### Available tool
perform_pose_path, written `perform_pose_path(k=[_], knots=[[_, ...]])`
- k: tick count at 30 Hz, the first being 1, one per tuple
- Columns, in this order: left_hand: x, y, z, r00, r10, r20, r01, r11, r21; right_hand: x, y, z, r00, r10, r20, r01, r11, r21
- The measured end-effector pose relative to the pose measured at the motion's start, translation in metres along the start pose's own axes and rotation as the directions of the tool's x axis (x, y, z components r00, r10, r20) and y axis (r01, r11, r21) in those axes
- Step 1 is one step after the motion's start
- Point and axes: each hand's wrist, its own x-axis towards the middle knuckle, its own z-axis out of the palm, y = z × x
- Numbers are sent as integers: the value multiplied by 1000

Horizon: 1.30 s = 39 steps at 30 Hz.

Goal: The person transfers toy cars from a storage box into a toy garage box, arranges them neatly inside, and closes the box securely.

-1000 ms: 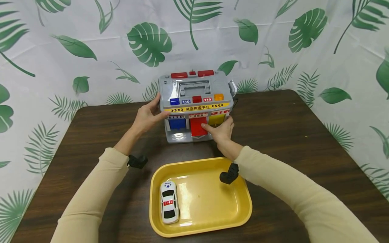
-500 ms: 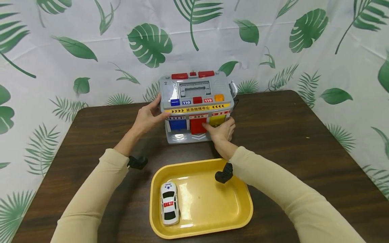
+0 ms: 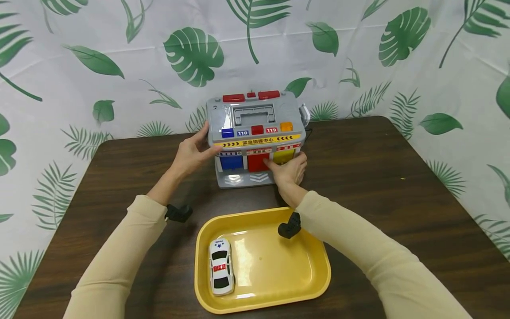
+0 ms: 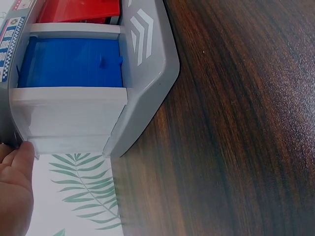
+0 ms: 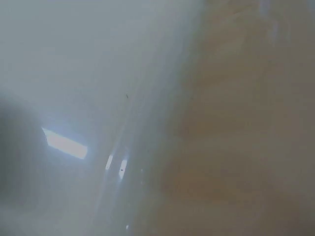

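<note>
A grey toy emergency station (image 3: 255, 115) stands at the back of the table. Blue, red and yellow garage doors line its front. My left hand (image 3: 191, 155) grips its left upper edge, thumb on the front and fingers around the side; the left wrist view also shows the blue door (image 4: 71, 63). My right hand (image 3: 288, 172) holds the lower right corner, its thumb pressing the red door (image 3: 256, 163). Its fingers lie against the right side, partly hidden. The yellow door (image 3: 283, 156) is partly covered by that hand. The right wrist view is blurred.
In front of the station lies a yellow tray (image 3: 263, 305), below my right wrist. A white toy police car (image 3: 221, 266) sits at the tray's left end. The dark wooden table (image 3: 370, 177) reaches back to a leaf-patterned cloth (image 3: 279, 48).
The red door has swung in and down from a tilted-out position to nearly flush with the front, under my right thumb. My right wrist has shifted slightly left. The left hand keeps its hold.
</note>
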Motion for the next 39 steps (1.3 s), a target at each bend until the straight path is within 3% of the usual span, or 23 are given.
perform_pose_path(k=[8, 16, 22, 26, 30, 39], knots=[[1, 1, 0, 1000, 1, 7, -1, 999, -49, 0, -1, 4, 1000, -11, -15, 10, 999, -32], [0, 3, -1, 1000, -22, -11, 22, 1000, -10, 1, -3, 5, 1000, -15, -15, 15, 999, -34], [-1, 3, 0, 1000, 3, -31, -3, 1000, -5, 1, -2, 4, 1000, -20, -4, 20, 999, -30], [-7, 16, 1, 998, 27, -57, -28, 1000, -3, 1, -1, 4, 1000, -15, 7, 16, 999, -32], [-13, 33, 2, 998, 18, -62, -21, 998, -54, 1, -1, 5, 1000, -17, 1, 17, 999, -32], [-16, 39, 5, 997, -35, -64, 27, 993, -119, 1, -3, 6, 999, 5, -43, -6, 1000, -30]])
